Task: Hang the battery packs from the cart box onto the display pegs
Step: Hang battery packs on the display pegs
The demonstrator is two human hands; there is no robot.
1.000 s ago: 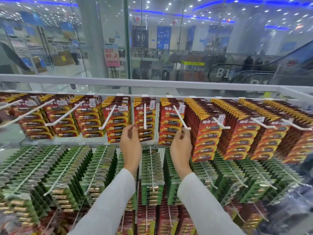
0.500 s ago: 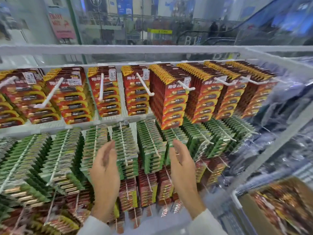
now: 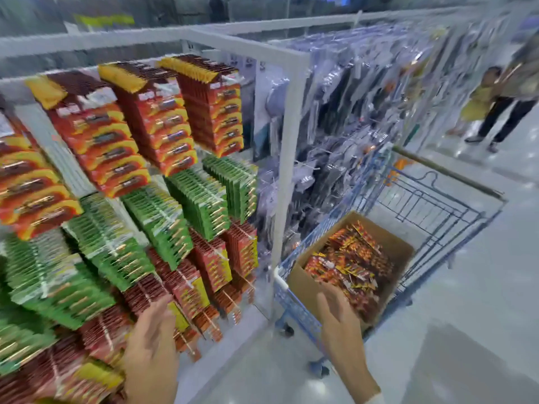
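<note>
A brown cardboard box (image 3: 401, 246) full of loose red and yellow battery packs (image 3: 353, 260) sits in a blue wire cart (image 3: 443, 208) at the right. My right hand (image 3: 339, 322) hangs open over the box's near edge, holding nothing. My left hand (image 3: 151, 342) is open and empty, in front of the lower red packs on the display. The display rack (image 3: 288, 158) at the left carries rows of red packs (image 3: 163, 118) above and green packs (image 3: 157, 223) below. The frame is motion-blurred.
Clear-bagged goods (image 3: 350, 112) hang on the rack's side, right of the white post. Two people (image 3: 495, 100) stand on the grey floor at the far right. Open floor lies in front of and right of the cart.
The view has swung right and down, from the display to the cart. Both hands left the upper pegs and dropped low; my right hand now reaches over the box.
</note>
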